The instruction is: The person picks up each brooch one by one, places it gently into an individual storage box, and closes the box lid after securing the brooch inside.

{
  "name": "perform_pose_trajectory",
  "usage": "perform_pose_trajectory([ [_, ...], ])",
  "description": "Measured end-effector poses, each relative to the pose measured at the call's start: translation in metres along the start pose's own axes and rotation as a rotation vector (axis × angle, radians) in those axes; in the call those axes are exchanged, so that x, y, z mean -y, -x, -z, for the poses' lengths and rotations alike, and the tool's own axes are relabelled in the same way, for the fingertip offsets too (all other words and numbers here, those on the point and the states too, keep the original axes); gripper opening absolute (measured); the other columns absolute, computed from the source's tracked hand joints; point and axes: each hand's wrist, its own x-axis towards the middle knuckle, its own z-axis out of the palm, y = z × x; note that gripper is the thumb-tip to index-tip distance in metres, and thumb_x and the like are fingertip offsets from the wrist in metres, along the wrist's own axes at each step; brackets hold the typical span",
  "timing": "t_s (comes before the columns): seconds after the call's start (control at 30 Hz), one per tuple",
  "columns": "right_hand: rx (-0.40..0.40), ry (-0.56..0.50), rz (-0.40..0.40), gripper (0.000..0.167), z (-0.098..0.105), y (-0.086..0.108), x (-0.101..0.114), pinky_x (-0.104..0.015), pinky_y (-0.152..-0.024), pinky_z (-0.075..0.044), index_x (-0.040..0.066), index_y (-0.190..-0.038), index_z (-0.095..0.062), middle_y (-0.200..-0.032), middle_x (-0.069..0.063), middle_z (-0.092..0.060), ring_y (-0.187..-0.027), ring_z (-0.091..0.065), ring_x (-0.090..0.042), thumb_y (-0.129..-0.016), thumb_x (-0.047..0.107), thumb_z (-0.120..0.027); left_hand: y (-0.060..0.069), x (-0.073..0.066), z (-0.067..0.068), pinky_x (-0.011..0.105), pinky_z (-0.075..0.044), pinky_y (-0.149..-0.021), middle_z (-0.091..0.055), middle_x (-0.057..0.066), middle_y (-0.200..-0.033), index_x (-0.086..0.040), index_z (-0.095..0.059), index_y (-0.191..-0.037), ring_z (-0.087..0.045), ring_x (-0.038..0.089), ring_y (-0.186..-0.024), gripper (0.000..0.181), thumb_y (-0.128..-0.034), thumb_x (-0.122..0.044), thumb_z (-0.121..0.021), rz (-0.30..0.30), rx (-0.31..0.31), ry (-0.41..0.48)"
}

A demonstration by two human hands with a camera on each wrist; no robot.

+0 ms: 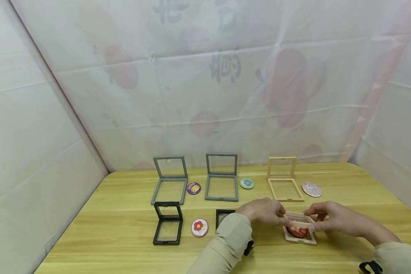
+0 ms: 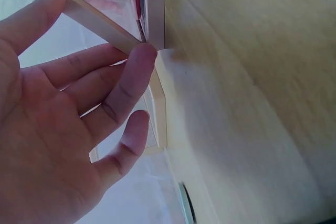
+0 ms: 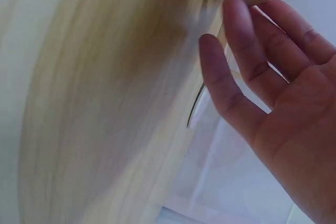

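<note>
The left hand (image 1: 264, 211) and right hand (image 1: 337, 220) reached in from opposite sides, each pinching the tilted lid (image 1: 301, 225) of a beige frame (image 1: 299, 241) on the right part of the table (image 1: 123, 213). The left sleeve (image 1: 226, 238) partly hid a black frame (image 1: 225, 211); an open tan frame (image 1: 287, 199) lay behind, beside a pale badge (image 1: 312, 189). Inside the beige frame was a red badge (image 1: 298, 231).

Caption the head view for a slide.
Left hand and right hand grip a part-open pale frame holding a red badge.
</note>
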Motion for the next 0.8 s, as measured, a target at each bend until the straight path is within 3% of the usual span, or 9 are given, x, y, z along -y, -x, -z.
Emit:
perform_pose_trajectory([
  [0.13, -0.015, 0.005, 0.038, 0.027, -0.003, 0.001, 0.0, -0.026, -0.057, -0.046, -0.016, -0.111, -0.062, -0.096, 0.017, -0.062, -0.077, -0.053, 0.0, -0.092, 0.0, -0.071, -0.001, 0.001, -0.001, 0.017, -0.048, -0.078, -0.07, -0.016, -0.11, -0.022, -0.075, -0.117, -0.061, -0.004, -0.094, 0.031, -0.0983, -0.044, -0.066, -0.026, 0.013, 0.013],
  [0.53, -0.081, 0.057, -0.033, 0.031, -0.008, -0.002, 0.008, -0.025, -0.048, -0.036, -0.001, -0.108, -0.068, -0.071, 0.015, -0.048, -0.063, -0.043, 0.001, -0.084, 0.01, -0.083, -0.002, 0.002, -0.003, 0.015, -0.048, -0.077, -0.071, -0.017, -0.105, -0.02, -0.075, -0.119, -0.061, -0.006, -0.092, 0.037, -0.0924, -0.046, -0.074, -0.041, -0.031, -0.038],
  [0.8, -0.133, 0.126, -0.012, 0.032, -0.012, -0.001, 0.009, -0.022, -0.047, -0.036, 0.003, -0.104, -0.07, -0.068, 0.018, -0.046, -0.06, -0.042, 0.003, -0.08, 0.015, -0.086, -0.002, 0.001, -0.003, 0.013, -0.047, -0.071, -0.071, -0.017, -0.098, -0.019, -0.076, -0.116, -0.059, -0.006, -0.083, 0.036, -0.091, -0.044, -0.076, -0.044, -0.037, -0.04],
])
